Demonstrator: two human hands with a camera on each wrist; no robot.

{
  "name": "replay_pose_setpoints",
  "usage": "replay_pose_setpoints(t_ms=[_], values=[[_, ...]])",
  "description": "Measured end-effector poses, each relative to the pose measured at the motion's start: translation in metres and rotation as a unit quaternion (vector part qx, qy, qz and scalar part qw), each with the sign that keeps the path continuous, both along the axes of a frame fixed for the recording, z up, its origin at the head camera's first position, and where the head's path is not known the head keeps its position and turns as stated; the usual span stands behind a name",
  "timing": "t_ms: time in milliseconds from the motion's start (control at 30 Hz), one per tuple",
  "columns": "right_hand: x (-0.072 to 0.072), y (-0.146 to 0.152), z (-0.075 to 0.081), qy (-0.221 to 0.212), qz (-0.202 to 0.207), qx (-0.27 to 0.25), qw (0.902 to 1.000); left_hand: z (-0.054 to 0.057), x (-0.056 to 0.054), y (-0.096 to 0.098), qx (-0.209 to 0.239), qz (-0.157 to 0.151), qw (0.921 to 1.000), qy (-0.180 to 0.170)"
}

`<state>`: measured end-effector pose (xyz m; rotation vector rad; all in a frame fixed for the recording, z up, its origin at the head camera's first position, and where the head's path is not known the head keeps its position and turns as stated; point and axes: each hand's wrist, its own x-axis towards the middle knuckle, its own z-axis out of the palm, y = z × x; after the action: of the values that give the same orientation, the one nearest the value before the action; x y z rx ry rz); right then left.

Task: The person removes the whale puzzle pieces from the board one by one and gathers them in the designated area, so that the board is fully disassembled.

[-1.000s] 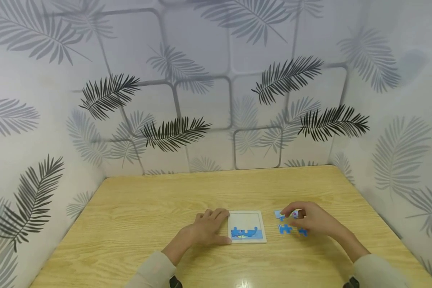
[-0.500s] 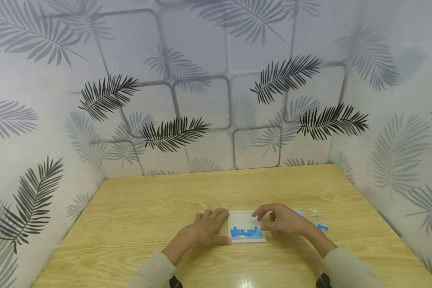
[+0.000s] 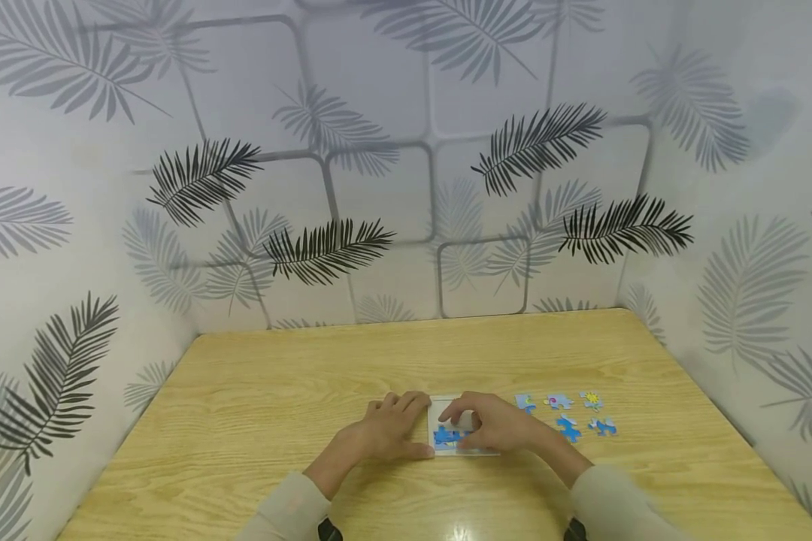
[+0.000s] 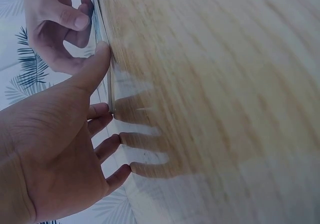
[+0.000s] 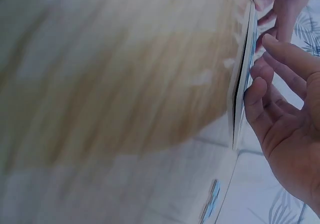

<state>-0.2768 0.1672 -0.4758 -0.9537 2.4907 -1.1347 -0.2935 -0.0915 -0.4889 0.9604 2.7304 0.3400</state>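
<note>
Behind, pale wall (image 3: pixel 386 83) printed with grey and black feathery leaves and rounded grey outlines. Below it, yellowish wooden table (image 3: pixel 298 383), grain running crosswise. From the near edge, light-coloured sleeves (image 3: pixel 287 511) reaching in. Left hand (image 3: pixel 389 430) at left side of square puzzle board (image 3: pixel 467 453): fingers relaxed and spread, thumb at near corner, index at far corner, resting against the edge. Right hand (image 3: pixel 497 422) over right part of board: fingers bent, thumb and index apart in a loose curve. Whether pinching a piece, cannot tell; fingertips too hidden, wrist views included. Board flat on table, pale-rimmed, between both hands. Inside, along near side, joined blue pieces (image 3: pixel 442 437), partly covered by right hand; pale base showing farther back. On table, right of board, two rows of loose pieces. Far row, left to right: pale blue corner piece (image 3: pixel 524 402), pale piece with pink swirl (image 3: pixel 559 401), yellow sun piece (image 3: pixel 591 399). Near row: deep blue piece (image 3: pixel 568 428), then blue-and-white piece (image 3: pixel 603 427).
</note>
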Motion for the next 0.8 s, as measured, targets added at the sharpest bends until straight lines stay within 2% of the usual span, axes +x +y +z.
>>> replay_pose_setpoints(t_ms=[100, 367, 600, 800], values=[[0.001, -0.009, 0.0, 0.024, -0.001, 0.019, 0.9995, 0.001, 0.001, 0.0, 0.003, -0.002, 1.0, -0.005], [0.002, -0.02, 0.0, 0.039, 0.007, 0.042, 0.9984, 0.003, 0.003, -0.001, 0.011, -0.003, 0.9999, -0.013], [0.006, -0.017, 0.004, 0.03, -0.01, 0.025, 0.9992, 0.0, 0.001, -0.001, 0.009, -0.003, 0.9999, -0.008], [0.007, 0.001, 0.01, 0.031, -0.029, -0.002, 0.9991, -0.002, 0.0, 0.0, 0.005, 0.001, 1.0, 0.0]])
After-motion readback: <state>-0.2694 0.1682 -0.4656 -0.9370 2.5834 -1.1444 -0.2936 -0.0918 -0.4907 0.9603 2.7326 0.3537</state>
